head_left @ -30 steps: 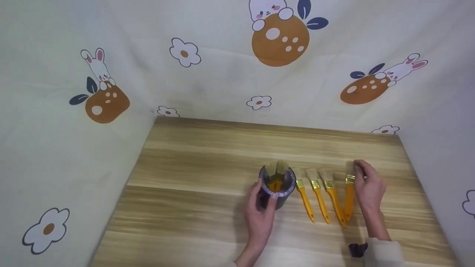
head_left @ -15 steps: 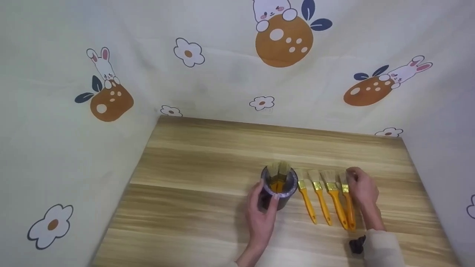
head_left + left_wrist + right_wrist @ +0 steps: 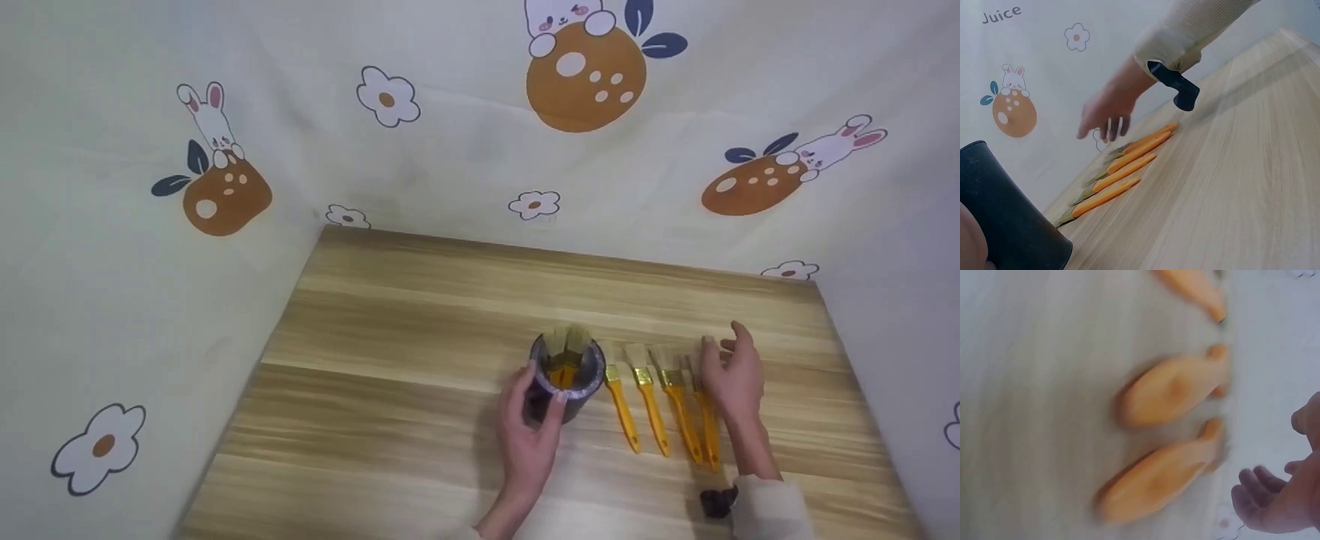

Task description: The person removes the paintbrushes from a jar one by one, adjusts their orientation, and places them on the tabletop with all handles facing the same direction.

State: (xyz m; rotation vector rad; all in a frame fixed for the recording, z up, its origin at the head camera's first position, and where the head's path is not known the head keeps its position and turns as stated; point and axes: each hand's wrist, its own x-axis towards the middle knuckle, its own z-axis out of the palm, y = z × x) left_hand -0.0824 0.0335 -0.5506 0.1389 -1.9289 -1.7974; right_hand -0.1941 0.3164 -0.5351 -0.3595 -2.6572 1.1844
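Observation:
In the head view my left hand (image 3: pixel 527 446) grips a dark, round cup (image 3: pixel 574 407) on the table, fingers and thumb around its wall up to the rim. Inside the cup, paintbrushes (image 3: pixel 565 352) stand with bristles up. To its right lies a row of several paintbrushes with yellow-orange handles (image 3: pixel 655 420), bristles pointing away from me. My right hand (image 3: pixel 736 379) is beside the rightmost paintbrush (image 3: pixel 710 439), hiding part of its bristle end. The right wrist view shows this hand (image 3: pixel 1280 498) with spread fingers, holding nothing, past the handle ends (image 3: pixel 1168 391).
The wood-grain table (image 3: pixel 390 315) is enclosed by pale cloth walls (image 3: pixel 450 165) printed with rabbits, oranges and flowers. A black strap-like piece (image 3: pixel 1176 84) hangs from the right sleeve (image 3: pixel 1176 42).
My right hand moved the rightmost paintbrush left, close to its neighbour, and let go of it; its fingers then spread. The left hand keeps its grip on the cup.

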